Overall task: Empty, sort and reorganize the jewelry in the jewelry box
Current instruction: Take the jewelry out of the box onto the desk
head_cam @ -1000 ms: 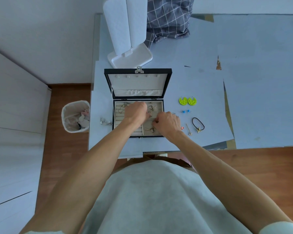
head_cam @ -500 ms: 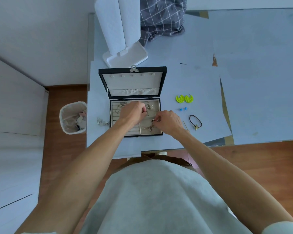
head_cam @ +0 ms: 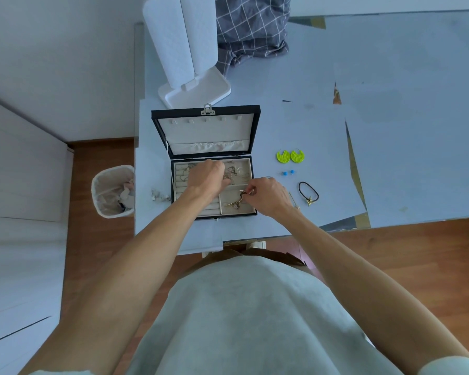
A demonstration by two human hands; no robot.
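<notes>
Head view: at the far left, a white lined waste bin (head_cam: 113,191) is seen on the wooden floor beside the pale blue desk (head_cam: 390,131). A small cluster of silvery trinkets (head_cam: 159,197) lies just left of the black jewelry box with a cream lining (head_cam: 206,161), whose lid is propped upright. The left hand (head_cam: 207,178) is placed inside the box over tangled chains, fingers curled; what they grip is hidden. The right hand (head_cam: 267,197) is held at the box's right compartment, its fingers pinching a small dark ring-shaped piece (head_cam: 243,195). Further right, lime-green round earrings (head_cam: 290,156), blue bead studs (head_cam: 288,172) and a black cord bracelet with a gold charm (head_cam: 308,193) are laid out on the desk.
</notes>
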